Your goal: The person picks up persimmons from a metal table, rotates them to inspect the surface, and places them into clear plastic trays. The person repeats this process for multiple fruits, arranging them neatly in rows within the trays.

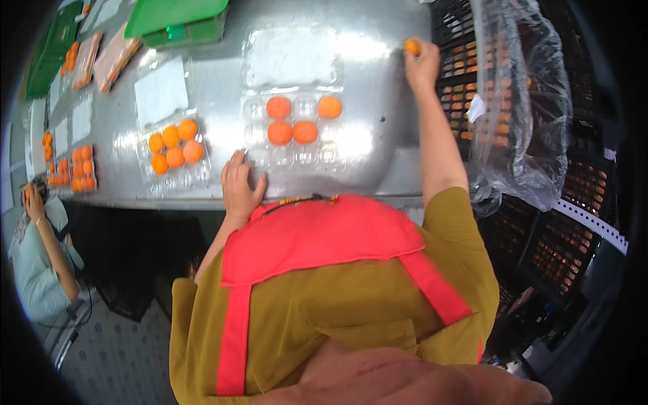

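Observation:
My right hand point(424, 63) is stretched out to the table's right side, its fingers closed on an orange citrus fruit point(411, 47). My left hand point(240, 185) rests at the metal table's point(372, 174) front edge, fingers apart and holding nothing, beside the near left corner of a clear plastic clamshell tray point(255, 132). Several citrus fruits sit in the tray's cups: two in the far row and two side by side point(305, 132) in the row nearer me; other cups hold none. Its open lid point(291, 56), with a white pad on it, lies away from me.
To the left lies another open clamshell point(190, 177) with several citrus fruits, and more packs beyond it. A green tray point(177, 17) is at the far left. Black crates point(458, 76) of fruit and clear plastic sheeting point(536, 111) stand right. A co-worker point(40, 263) is at the left.

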{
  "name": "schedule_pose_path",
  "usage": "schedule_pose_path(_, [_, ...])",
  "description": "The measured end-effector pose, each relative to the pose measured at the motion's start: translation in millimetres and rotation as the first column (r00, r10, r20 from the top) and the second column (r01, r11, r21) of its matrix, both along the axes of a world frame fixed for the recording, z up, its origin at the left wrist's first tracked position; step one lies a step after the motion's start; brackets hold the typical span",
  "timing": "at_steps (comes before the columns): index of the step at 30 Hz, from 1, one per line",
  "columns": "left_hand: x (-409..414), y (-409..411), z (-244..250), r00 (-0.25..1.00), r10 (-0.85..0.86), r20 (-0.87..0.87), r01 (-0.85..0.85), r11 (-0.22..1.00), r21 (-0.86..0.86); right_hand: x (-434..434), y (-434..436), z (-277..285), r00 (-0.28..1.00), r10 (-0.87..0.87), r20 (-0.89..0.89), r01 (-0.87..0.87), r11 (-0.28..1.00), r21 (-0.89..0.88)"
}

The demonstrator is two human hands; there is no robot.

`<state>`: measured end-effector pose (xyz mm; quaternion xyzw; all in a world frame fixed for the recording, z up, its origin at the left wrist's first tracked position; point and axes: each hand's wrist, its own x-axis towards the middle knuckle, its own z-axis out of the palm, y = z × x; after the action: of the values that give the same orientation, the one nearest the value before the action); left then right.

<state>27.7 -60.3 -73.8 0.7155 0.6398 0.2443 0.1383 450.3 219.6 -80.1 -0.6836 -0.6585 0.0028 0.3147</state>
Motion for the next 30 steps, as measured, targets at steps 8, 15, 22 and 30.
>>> schedule_pose_path(8, [-1.8, 1.7, -1.1, 1.0, -0.007, -0.013, 0.007, 1.0, 0.008, 12.9, -24.3, 12.2, 0.986, -0.149, 0.079, 0.149, 0.989, 0.004])
schedule_pose_path(15, [-1.1, 0.4, 1.5, 1.0, 0.01, -0.019, -0.01, 1.0, 0.027, -103.1, -98.1, 46.7, 0.768, 0.442, -0.463, -0.6, 0.749, -0.282])
schedule_pose_path(22, [-1.1, -1.5, 1.3, 1.0, 0.014, -0.003, -0.014, 0.999, 0.042, -134.9, -125.8, 38.4, 0.774, 0.561, -0.294, -0.633, 0.698, -0.335])
schedule_pose_path(30, [-0.6, -3.5, 1.5, 1.0, 0.025, 0.006, -0.025, 0.999, 0.022, -124.9, -140.0, 72.6, -0.123, -0.073, -0.99, -0.636, 0.771, 0.022])
